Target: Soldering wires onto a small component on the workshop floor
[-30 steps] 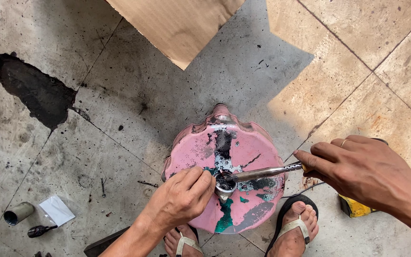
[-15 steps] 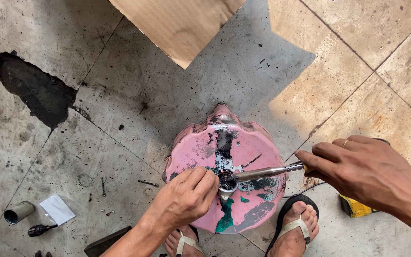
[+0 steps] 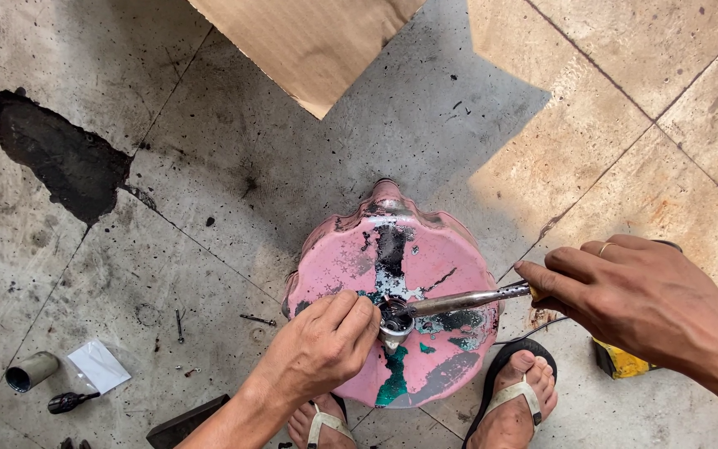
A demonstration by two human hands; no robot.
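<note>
So the person is working a ratchet wrench on a fastener at the centre of a worn pink stool-like seat, which is sitting on the concrete floor right in front of their sandalled feet. Looks like the turning step is in hand: the socket head is sitting on the middle fitting, with the bar running out to the right. The left hand is curling its fingertips around the socket end, pinching and steadying it. The right hand is closing around the far end of the handle, just off the seat's right edge. Next move probably calls for keeping the socket square on the fastener while the handle is swinging, or it'll slip off. Further out, a sheet of cardboard is lying up top, and a small metal tube, a white packet and a dark bit are lying at lower left, well apart.
</note>
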